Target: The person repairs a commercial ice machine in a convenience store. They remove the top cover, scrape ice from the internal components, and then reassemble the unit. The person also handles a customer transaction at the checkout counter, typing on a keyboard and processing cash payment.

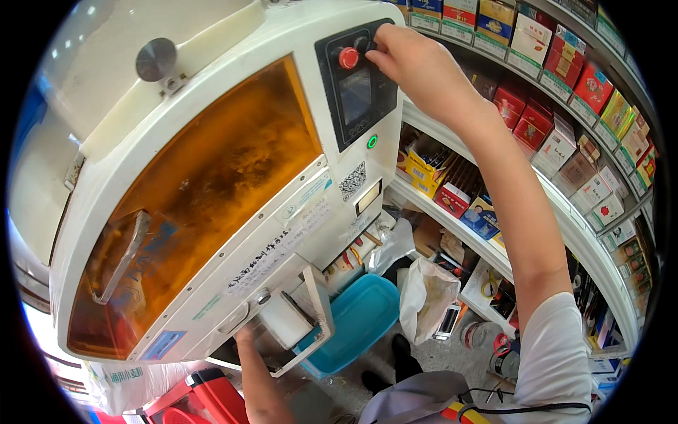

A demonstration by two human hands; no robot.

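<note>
A large white machine (282, 240) with an amber see-through window (212, 177) fills the left and middle. At its upper right is a black control panel (346, 131) with a red push button (348, 58) and a small screen (355, 94). My right hand (417, 67) pinches a black knob (363, 44) beside the red button; its fingertips partly cover the knob. Low on the machine, a white drawer-like hatch (321, 297) stands out, with a white block (286, 319) in it. My left hand (245, 333) reaches into the dark opening beside the block, its fingers hidden.
A turquoise plastic tub (360, 311) sits below the hatch. Shelves of small boxes (530, 39) curve along the right. A white bag (427, 290), a clear jar (480, 333) and other clutter lie below them. Something red (212, 396) stands at the lower left.
</note>
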